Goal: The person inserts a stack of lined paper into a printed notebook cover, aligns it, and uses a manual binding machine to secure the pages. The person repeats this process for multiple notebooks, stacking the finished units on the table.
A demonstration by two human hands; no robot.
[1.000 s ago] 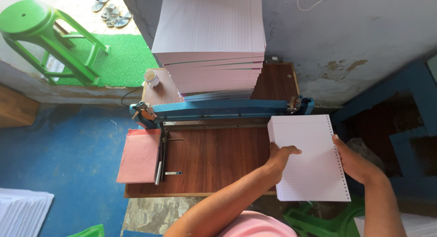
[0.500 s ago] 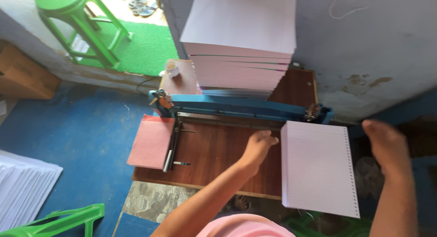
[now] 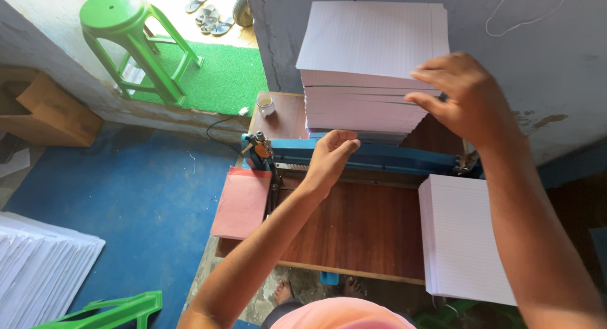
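tall paper stack (image 3: 373,70): big pile of ruled sheets at the back of the wooden worktop (image 3: 354,228), right behind the blue punching machine (image 3: 373,157). Looks split into batches, with thin gaps showing along the front edge.

right hand (image 3: 465,98): fingers spread fairly wide, tips at the stack's upper right front corner, touching the edge of the top batch. Not closed on anything yet.

left hand (image 3: 332,158): loosely curled, fingers half bent, hovering just under the stack's front face, over the blue bar. Holding nothing; can't tell if it actually touches the paper.

how it'll handle: my guess is the whole pile is heavy, but one batch is light enough for two hands. Loose sheets are floppy and slide on each other, so they'll fan out or sag if pinched at one corner. Edges dent easily too.

where to grab: I'd go for a gap between batches, fingers under, thumb on top, one hand each side of the front edge.

punched sheet pile (image 3: 461,237): lies flat at the worktop's right end, holes along its left edge.

also around: pink card (image 3: 243,202) left of the machine, small cup (image 3: 266,104) by the stack, green stool (image 3: 136,38) on the floor.
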